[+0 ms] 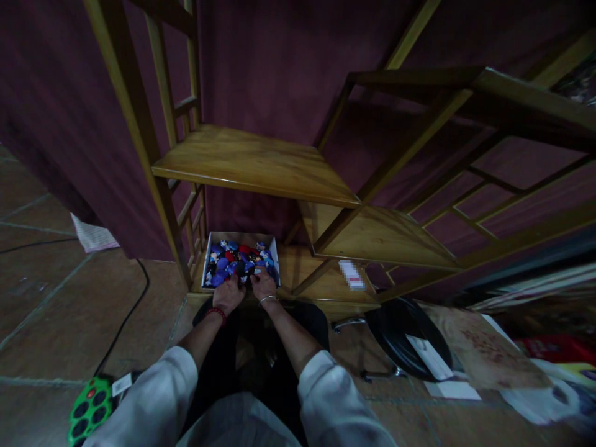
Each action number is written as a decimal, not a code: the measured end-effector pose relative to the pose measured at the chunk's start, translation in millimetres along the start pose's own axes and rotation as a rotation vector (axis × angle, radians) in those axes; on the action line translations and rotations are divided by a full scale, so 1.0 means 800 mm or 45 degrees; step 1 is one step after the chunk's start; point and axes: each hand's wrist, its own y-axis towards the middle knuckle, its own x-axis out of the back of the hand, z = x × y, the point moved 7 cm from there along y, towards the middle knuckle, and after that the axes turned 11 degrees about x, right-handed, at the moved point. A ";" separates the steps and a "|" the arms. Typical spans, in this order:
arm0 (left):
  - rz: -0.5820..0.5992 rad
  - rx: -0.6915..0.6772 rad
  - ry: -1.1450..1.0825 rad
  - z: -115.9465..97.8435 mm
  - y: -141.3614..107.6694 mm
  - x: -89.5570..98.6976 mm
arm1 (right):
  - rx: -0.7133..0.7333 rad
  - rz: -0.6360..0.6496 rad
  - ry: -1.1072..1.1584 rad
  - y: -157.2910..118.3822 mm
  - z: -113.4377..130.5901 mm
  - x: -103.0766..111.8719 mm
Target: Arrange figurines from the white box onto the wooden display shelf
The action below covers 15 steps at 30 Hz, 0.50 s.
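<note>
An open white box (278, 266) full of small blue, purple, red and black items (228, 255) stands on the lowest wooden shelf, at its left end. My left hand (228, 294), with a red bead bracelet at the wrist, reaches over the box's front edge, fingertips at the items. Beside it my right hand (264, 285), wearing a silver bracelet, has its bent fingers near a small black item (240, 268). The fingertips of both hands are close together. What either hand holds, if anything, is too small and dark to make out.
A wooden shelf board (256, 162) hangs above the box, with posts either side. A white packet (351, 274) lies farther right on the lowest shelf. A black stool (405, 338) stands at the right; a green device (90, 411) and cable lie on the floor at left.
</note>
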 end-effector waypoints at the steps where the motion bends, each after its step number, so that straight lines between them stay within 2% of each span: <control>1: -0.004 0.003 0.000 0.000 0.000 0.001 | -0.002 0.020 -0.037 0.001 0.002 0.000; 7: -0.043 0.014 -0.041 0.001 0.001 0.004 | 0.055 0.185 -0.194 0.007 0.017 -0.009; 15: -0.089 0.058 -0.085 0.005 0.007 0.004 | 0.044 0.203 -0.178 0.008 0.014 -0.016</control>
